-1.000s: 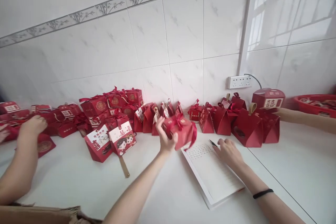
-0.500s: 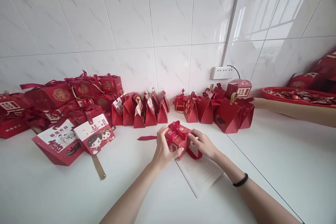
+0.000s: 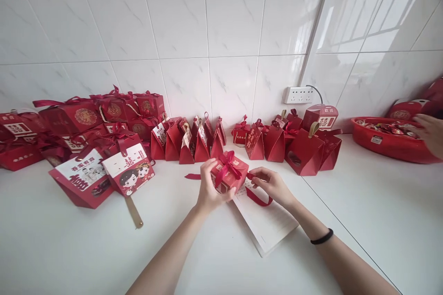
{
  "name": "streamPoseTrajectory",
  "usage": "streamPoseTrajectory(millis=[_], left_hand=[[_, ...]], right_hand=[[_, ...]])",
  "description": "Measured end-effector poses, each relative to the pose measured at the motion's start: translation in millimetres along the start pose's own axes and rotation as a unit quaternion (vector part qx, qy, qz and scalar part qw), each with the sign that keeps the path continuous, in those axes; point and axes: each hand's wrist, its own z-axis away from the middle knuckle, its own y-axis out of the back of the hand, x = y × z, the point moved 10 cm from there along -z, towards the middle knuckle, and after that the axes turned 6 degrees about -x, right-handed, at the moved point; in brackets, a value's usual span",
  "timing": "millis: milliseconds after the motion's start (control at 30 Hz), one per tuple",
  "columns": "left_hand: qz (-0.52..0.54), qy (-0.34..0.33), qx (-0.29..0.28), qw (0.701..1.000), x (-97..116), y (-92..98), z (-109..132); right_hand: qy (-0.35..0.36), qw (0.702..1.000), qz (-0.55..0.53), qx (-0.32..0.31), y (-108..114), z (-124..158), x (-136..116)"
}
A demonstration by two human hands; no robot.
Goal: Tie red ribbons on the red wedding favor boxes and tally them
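Observation:
A small red gift box (image 3: 231,173) with a ribbon bow on top rests at the near edge of a white notebook (image 3: 268,224) on the white counter. My left hand (image 3: 208,189) is wrapped round the box's left side. My right hand (image 3: 272,185) pinches the red ribbon loop (image 3: 258,197) that trails from the box's right side. A black band (image 3: 321,237) circles my right wrist.
Many red gift boxes (image 3: 93,122) pile up at the left, and folded red pouches (image 3: 194,140) and taller boxes (image 3: 304,152) line the tiled wall. A red basin (image 3: 391,143) of sweets stands at the right, with another person's hand (image 3: 429,131) at it. A power strip (image 3: 299,95) hangs on the wall.
My left hand brought the box down from the air onto the notebook. My right hand left the page and took the ribbon. The other person's arm moved off to the right.

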Motion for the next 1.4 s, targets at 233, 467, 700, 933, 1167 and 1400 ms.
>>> streamPoseTrajectory(millis=[233, 467, 700, 933, 1167, 1400], left_hand=[[0.067, 0.239, 0.155, 0.956, -58.8, 40.5, 11.8], [-0.062, 0.25, 0.188, 0.948, -64.5, 54.7, 12.8], [-0.146, 0.318, 0.149, 0.925, -81.6, 49.8, 20.5], [-0.163, 0.295, 0.103, 0.936, -77.7, 34.5, 21.8], [-0.15, 0.316, 0.078, 0.934, -78.8, 26.4, 22.6], [-0.179, 0.312, 0.06, 0.931, -73.5, 19.5, 22.4]], right_hand=[[-0.011, 0.996, 0.012, 0.091, 25.8, 2.0, 4.3], [-0.05, 0.964, 0.256, 0.054, 18.2, 2.8, 9.8], [-0.059, 0.933, 0.352, 0.033, 10.1, 4.2, 8.4], [0.127, 0.895, 0.385, 0.186, 30.8, 0.1, -82.2], [0.156, 0.889, 0.188, 0.388, 66.9, -1.3, -146.9], [0.118, 0.975, 0.167, 0.084, -39.5, -91.7, -202.2]])
